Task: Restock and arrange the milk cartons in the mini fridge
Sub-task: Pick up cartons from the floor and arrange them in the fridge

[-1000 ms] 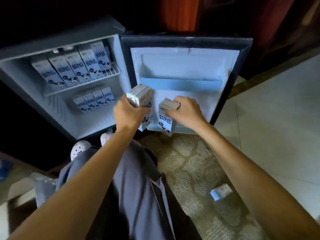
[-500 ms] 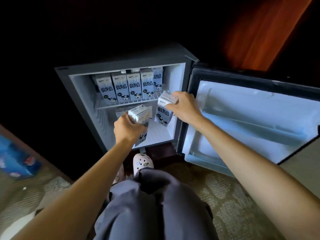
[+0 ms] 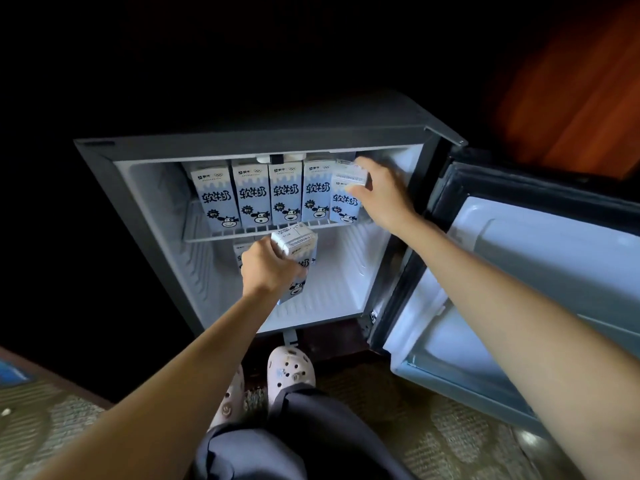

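Observation:
The mini fridge [image 3: 156, 216] stands open in front of me. Several blue-and-white milk cartons [image 3: 251, 197] with a cow print line its upper wire shelf [image 3: 221, 235]. My right hand [image 3: 379, 190] grips one more carton [image 3: 346, 194] by its top at the right end of that row, its base at the shelf. My left hand [image 3: 268, 270] holds another carton [image 3: 294, 261] in front of the lower compartment, tilted. Behind that hand, cartons at the back of the lower compartment are mostly hidden.
The fridge door [image 3: 519, 271] swings open to the right, its inner shelves bare. My feet in white clogs [image 3: 289, 370] sit just below the fridge on a patterned carpet [image 3: 433, 441]. The surroundings are dark, with an orange curtain [image 3: 571, 98] at the upper right.
Both hands carried their cartons from the door side into the fridge. The right hand rose from the lower opening to the upper shelf's right end; the left stays before the lower compartment.

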Tool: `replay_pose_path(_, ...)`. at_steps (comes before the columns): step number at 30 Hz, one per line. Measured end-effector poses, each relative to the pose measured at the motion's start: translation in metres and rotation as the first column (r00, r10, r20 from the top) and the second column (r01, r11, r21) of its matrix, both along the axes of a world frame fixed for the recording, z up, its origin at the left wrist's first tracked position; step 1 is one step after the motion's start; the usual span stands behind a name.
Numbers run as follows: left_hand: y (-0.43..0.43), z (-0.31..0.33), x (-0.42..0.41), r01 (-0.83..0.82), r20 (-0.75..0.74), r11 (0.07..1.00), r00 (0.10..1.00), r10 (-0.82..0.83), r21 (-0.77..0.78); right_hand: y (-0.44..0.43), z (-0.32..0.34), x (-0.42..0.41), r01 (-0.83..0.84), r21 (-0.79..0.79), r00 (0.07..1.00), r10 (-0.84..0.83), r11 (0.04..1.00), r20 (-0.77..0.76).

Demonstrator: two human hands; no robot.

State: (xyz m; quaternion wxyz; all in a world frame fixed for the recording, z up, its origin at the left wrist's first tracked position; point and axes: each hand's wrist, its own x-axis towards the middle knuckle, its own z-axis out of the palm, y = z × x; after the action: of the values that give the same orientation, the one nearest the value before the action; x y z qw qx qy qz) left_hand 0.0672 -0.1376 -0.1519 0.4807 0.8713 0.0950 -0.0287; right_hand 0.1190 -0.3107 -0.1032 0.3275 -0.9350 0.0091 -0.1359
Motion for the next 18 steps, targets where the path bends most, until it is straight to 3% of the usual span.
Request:
replay_pose_path(3, -0.003, -0.005, 0.008, -0.014, 0.003, 1.0, 1.0, 0.014, 0.01, -0.004, -0.006, 0.012, -0.013, 0.099, 1.0, 0.015, 0.995, -0.023)
replay_pose_path(9, -0.007, -0.01, 0.015, 0.019, 0.008, 1.0, 1.0, -0.019, 0.004, -0.001, -0.033, 0.024, 0.142, 0.333, 0.989, -0.119, 0.932, -0.088)
replay_pose_path(14, -0.008, -0.012, 0.018, 0.006, 0.046, 1.0, 0.999, -0.005, -0.014, 0.009, -0.052, 0.025, 0.285, 0.304, 0.955, -0.244, 0.909, -0.167)
replay_pose_path(18, -0.004, -0.015, 0.022, 0.0, 0.054, 1.0, 0.999, 0.001, -0.018, 0.017, -0.054, 0.025, 0.25, 0.251, 0.965, -0.219, 0.935, -0.144)
